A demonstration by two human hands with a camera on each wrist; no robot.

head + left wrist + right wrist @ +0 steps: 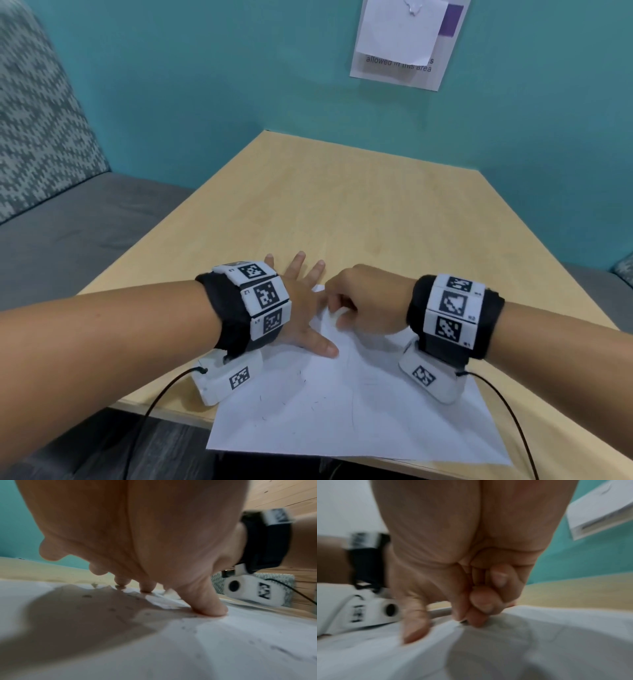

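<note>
A white sheet of paper (pixel 342 411) with faint pen marks lies at the near edge of a light wooden table (pixel 342 205). My left hand (pixel 308 308) lies flat on the sheet's far left part, fingers spread; its thumb (pixel 211 608) presses the paper (pixel 188 649). My right hand (pixel 339 311) is just to the right of it, fingers curled. In the right wrist view this hand (pixel 476 616) pinches a raised fold of the paper (pixel 539 649) near its far edge. That view is blurred.
A teal wall (pixel 205 85) with a pinned notice (pixel 404 44) stands behind the table. A grey bench with a patterned cushion (pixel 37 120) is at the left. The sheet's near corner overhangs the table's front edge. Thin black cables (pixel 154 407) trail from both wrist cameras.
</note>
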